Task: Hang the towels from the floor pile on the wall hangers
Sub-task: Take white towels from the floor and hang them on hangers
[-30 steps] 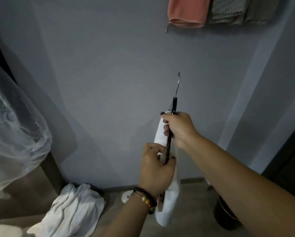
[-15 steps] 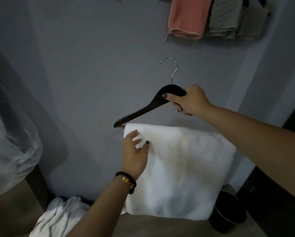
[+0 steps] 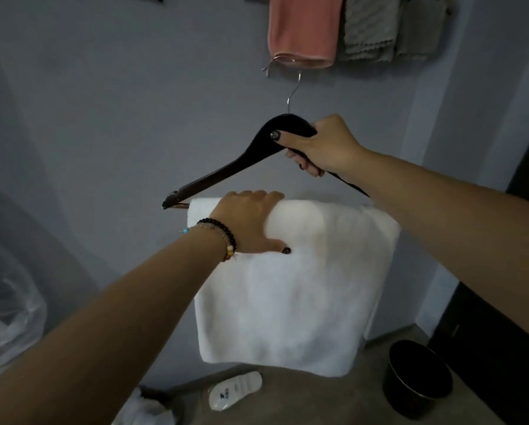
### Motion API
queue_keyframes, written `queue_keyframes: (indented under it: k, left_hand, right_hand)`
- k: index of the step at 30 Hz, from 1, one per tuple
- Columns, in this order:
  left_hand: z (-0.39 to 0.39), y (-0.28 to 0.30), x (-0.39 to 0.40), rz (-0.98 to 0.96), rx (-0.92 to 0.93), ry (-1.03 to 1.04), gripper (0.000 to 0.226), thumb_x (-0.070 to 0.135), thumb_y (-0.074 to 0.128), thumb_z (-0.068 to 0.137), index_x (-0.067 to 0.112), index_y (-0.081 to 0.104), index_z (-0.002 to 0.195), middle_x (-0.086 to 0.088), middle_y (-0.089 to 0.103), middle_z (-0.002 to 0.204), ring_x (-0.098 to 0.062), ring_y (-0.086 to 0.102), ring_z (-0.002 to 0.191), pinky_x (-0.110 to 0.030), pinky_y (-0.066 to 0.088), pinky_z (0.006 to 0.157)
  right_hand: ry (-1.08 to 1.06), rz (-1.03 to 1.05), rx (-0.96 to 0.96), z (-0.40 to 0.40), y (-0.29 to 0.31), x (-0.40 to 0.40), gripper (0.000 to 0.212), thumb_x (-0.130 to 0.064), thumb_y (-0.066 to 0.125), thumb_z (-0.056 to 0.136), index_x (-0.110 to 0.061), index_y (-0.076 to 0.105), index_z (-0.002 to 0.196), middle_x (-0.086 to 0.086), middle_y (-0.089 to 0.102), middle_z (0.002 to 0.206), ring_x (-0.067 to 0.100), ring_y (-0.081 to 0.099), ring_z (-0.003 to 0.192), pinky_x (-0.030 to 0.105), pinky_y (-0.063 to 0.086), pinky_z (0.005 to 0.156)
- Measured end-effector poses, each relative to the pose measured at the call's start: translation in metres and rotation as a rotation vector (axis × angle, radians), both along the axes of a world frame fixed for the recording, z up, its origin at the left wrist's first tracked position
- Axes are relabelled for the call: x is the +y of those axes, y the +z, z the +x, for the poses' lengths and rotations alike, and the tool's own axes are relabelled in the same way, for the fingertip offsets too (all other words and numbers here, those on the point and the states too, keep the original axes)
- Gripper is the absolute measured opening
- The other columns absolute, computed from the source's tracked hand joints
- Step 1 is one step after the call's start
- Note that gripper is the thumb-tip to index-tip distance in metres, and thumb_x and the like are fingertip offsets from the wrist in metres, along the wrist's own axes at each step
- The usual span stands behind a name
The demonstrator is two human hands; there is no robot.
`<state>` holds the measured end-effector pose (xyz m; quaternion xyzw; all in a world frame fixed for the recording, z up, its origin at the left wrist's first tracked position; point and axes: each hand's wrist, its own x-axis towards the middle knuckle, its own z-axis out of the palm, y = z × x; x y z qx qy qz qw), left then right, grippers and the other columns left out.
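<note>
The right hand (image 3: 324, 145) grips a black wooden hanger (image 3: 241, 167) at its shoulder just beside the neck, thumb laid along the front and fingers curled underneath, holding it up in front of the grey wall (image 3: 119, 118). A white towel (image 3: 287, 296) is folded over the hanger's lower bar and hangs down as a broad, nearly square panel; its right edge is partly hidden behind the right forearm. The left hand (image 3: 247, 222), with beaded bracelets (image 3: 223, 237) at the wrist, lies over the towel's top fold near the left end, fingers draped across the bar and thumb pressed against the front face, so it clasps the fold loosely. The hanger's metal hook (image 3: 290, 84) reaches up to the lower hem of a pink towel (image 3: 303, 29) hanging on the wall, and its tip overlaps that hem. Just right of the pink one hang two grey towels (image 3: 370, 26), touching each other. On the floor below lie a white plastic bottle (image 3: 235, 391) on its side, a dark round bin (image 3: 416, 378) to the right, and a scrap of white cloth (image 3: 143, 409) at the bottom edge. Clear plastic sheeting (image 3: 8, 320) bulges at the left.
</note>
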<state>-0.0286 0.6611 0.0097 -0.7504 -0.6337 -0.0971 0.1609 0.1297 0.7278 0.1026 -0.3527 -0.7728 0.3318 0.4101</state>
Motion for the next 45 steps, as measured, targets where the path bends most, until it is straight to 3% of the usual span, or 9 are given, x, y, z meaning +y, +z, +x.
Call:
queue_keyframes:
  k: [4, 10, 13, 15, 19, 23, 31, 36, 45]
  left_hand:
    - [-0.009, 0.025, 0.042, -0.036, 0.041, 0.095, 0.074, 0.089, 0.060, 0.053, 0.027, 0.053, 0.094, 0.008, 0.061, 0.081, -0.017, 0.059, 0.080, -0.031, 0.047, 0.071]
    - [-0.018, 0.074, 0.103, 0.008, -0.046, 0.114, 0.066, 0.088, 0.064, 0.048, 0.030, 0.056, 0.079, 0.011, 0.062, 0.076, -0.012, 0.058, 0.077, -0.033, 0.051, 0.070]
    - [-0.026, 0.102, 0.132, 0.018, 0.004, 0.135, 0.065, 0.088, 0.064, 0.048, 0.030, 0.055, 0.078, 0.011, 0.061, 0.077, -0.012, 0.057, 0.078, -0.031, 0.049, 0.069]
    - [-0.037, 0.120, 0.151, 0.038, 0.034, 0.159, 0.067, 0.089, 0.063, 0.046, 0.030, 0.055, 0.077, 0.012, 0.061, 0.076, -0.012, 0.057, 0.078, -0.032, 0.050, 0.069]
    - [-0.059, 0.164, 0.183, 0.093, 0.099, 0.200, 0.069, 0.088, 0.064, 0.047, 0.030, 0.057, 0.082, 0.012, 0.060, 0.076, -0.011, 0.056, 0.078, -0.029, 0.047, 0.067]
    - [-0.075, 0.210, 0.204, 0.158, 0.130, 0.238, 0.071, 0.089, 0.062, 0.047, 0.031, 0.059, 0.087, 0.012, 0.062, 0.080, -0.011, 0.057, 0.079, -0.029, 0.048, 0.069]
    - [-0.119, 0.286, 0.220, 0.264, 0.116, 0.278, 0.073, 0.090, 0.062, 0.047, 0.033, 0.060, 0.093, 0.013, 0.064, 0.085, -0.008, 0.058, 0.081, -0.031, 0.054, 0.074]
    - [-0.161, 0.320, 0.219, 0.274, 0.100, 0.280, 0.078, 0.090, 0.061, 0.045, 0.033, 0.061, 0.098, 0.013, 0.064, 0.090, -0.007, 0.060, 0.084, -0.032, 0.056, 0.080]
    - [-0.237, 0.360, 0.213, 0.350, 0.108, 0.276, 0.078, 0.088, 0.063, 0.049, 0.032, 0.060, 0.103, 0.012, 0.065, 0.095, -0.008, 0.060, 0.087, -0.032, 0.056, 0.082]
  right_hand:
    - [0.065, 0.047, -0.004, -0.009, 0.016, 0.027, 0.051, -0.045, 0.075, 0.078, 0.005, 0.068, 0.076, 0.008, 0.056, 0.049, 0.017, 0.046, 0.038, 0.022, 0.036, 0.038]
    - [0.132, 0.289, -0.001, -0.012, 0.057, 0.089, 0.042, -0.044, 0.070, 0.083, -0.002, 0.067, 0.080, 0.013, 0.063, 0.057, 0.018, 0.052, 0.042, 0.023, 0.041, 0.042]
    - [0.118, 0.359, -0.012, -0.008, 0.068, 0.128, 0.022, -0.040, 0.069, 0.085, -0.027, 0.061, 0.070, -0.005, 0.058, 0.048, 0.005, 0.049, 0.039, 0.020, 0.043, 0.041]
    - [0.063, 0.402, -0.059, -0.005, 0.069, 0.157, 0.031, -0.042, 0.069, 0.084, -0.022, 0.055, 0.064, -0.005, 0.055, 0.046, 0.004, 0.049, 0.039, 0.023, 0.044, 0.044]
    - [-0.043, 0.556, -0.023, -0.016, 0.088, 0.207, 0.044, -0.046, 0.064, 0.085, -0.007, 0.054, 0.068, 0.014, 0.050, 0.056, 0.014, 0.045, 0.049, 0.030, 0.037, 0.050]
    - [-0.145, 0.710, 0.040, -0.044, 0.129, 0.237, 0.050, -0.051, 0.060, 0.087, -0.017, 0.039, 0.057, -0.005, 0.040, 0.051, 0.012, 0.036, 0.047, 0.030, 0.029, 0.048]
    - [-0.251, 1.004, -0.065, -0.099, 0.221, 0.266, 0.040, -0.053, 0.046, 0.093, -0.026, 0.036, 0.065, -0.003, 0.046, 0.061, 0.014, 0.046, 0.055, 0.029, 0.030, 0.049]
    - [-0.350, 1.098, -0.105, -0.137, 0.259, 0.276, 0.043, -0.058, 0.042, 0.092, -0.018, 0.049, 0.079, 0.001, 0.050, 0.063, 0.018, 0.052, 0.058, 0.028, 0.035, 0.049]
    - [-0.436, 1.132, -0.092, -0.217, 0.305, 0.280, 0.048, -0.060, 0.041, 0.092, -0.022, 0.041, 0.063, 0.001, 0.050, 0.058, 0.015, 0.047, 0.051, 0.027, 0.028, 0.045]
